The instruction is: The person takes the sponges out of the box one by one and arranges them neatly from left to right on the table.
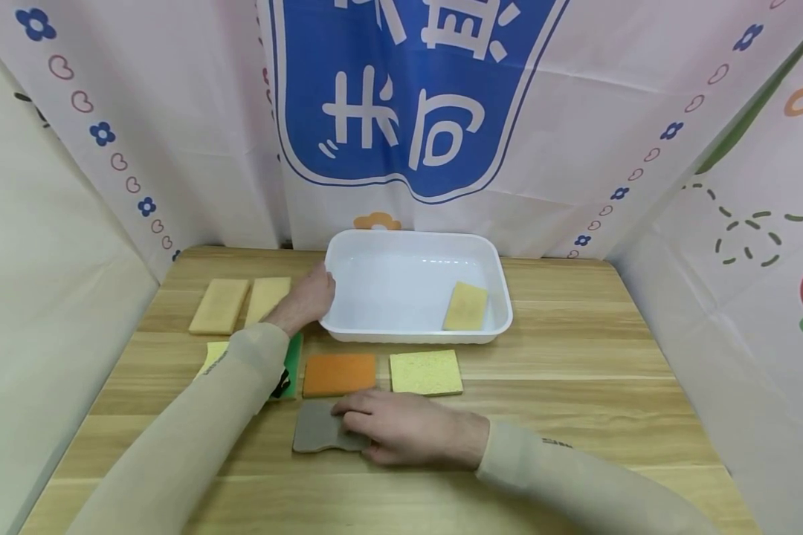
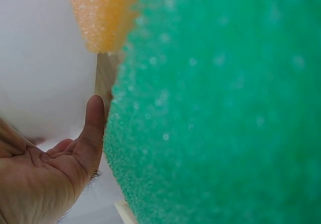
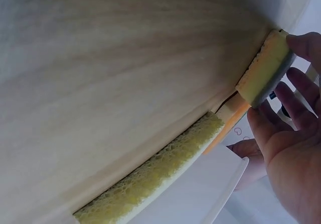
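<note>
My left hand (image 1: 311, 297) holds the left rim of a white plastic tray (image 1: 334, 327); its thumb is straight in the left wrist view, other fingers partly hidden. Beside it, a green sponge (image 2: 215, 108) fills much of that view. On the table, my right hand (image 1: 415, 427) grips a sponge with a wavy edge and grey top (image 1: 317, 427), thumb and fingers at opposite sides. From the right wrist, its yellow side (image 3: 263, 73) shows. Just beyond lie an orange sponge (image 1: 339, 374) and a pale yellow sponge (image 1: 426, 372). Another yellow sponge (image 1: 466, 306) leans inside the tray.
Two pale sponges lie at the table's left back, one (image 1: 218, 306) fully visible and another (image 1: 268, 297) partly behind my left wrist. My left forearm covers part of a yellow piece (image 1: 213, 354). Printed curtains (image 1: 562, 148) hang around the wooden table (image 1: 575, 401).
</note>
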`<act>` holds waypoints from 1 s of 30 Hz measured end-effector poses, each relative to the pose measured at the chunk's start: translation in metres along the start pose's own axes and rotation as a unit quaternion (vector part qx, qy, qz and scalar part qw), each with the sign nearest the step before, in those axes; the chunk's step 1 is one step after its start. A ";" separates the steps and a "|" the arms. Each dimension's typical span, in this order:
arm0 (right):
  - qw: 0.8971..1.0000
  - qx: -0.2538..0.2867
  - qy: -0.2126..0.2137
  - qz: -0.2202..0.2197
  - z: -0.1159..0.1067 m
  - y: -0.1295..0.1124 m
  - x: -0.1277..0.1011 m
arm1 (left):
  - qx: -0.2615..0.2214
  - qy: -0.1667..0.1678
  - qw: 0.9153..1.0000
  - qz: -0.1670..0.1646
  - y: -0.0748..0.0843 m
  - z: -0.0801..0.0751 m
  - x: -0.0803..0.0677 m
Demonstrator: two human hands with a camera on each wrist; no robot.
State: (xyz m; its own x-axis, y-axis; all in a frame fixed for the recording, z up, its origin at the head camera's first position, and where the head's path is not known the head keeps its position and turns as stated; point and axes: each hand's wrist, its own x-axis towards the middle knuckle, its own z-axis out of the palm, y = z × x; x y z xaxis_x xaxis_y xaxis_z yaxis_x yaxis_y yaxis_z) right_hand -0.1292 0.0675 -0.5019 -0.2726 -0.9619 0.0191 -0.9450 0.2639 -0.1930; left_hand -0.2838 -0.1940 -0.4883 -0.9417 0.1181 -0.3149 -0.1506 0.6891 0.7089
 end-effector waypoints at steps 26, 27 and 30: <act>0.969 0.073 0.103 0.214 -0.069 0.072 -0.024 | 0.009 -0.002 1.000 -0.002 0.000 -0.001 0.001; 0.963 0.081 0.107 0.234 -0.070 0.076 -0.025 | 0.006 -0.003 1.000 -0.002 0.000 -0.001 0.001; 0.944 0.104 0.120 0.290 -0.069 0.087 -0.029 | -0.003 -0.006 1.000 -0.001 0.001 -0.002 0.001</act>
State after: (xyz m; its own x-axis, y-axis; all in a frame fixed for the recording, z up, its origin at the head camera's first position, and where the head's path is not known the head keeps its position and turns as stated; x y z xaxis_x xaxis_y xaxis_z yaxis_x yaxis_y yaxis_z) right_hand -0.2161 0.1228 -0.4512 -0.7902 -0.6091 0.0681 -0.5746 0.6976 -0.4279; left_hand -0.2854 -0.1943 -0.4868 -0.9375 0.1259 -0.3245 -0.1546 0.6845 0.7124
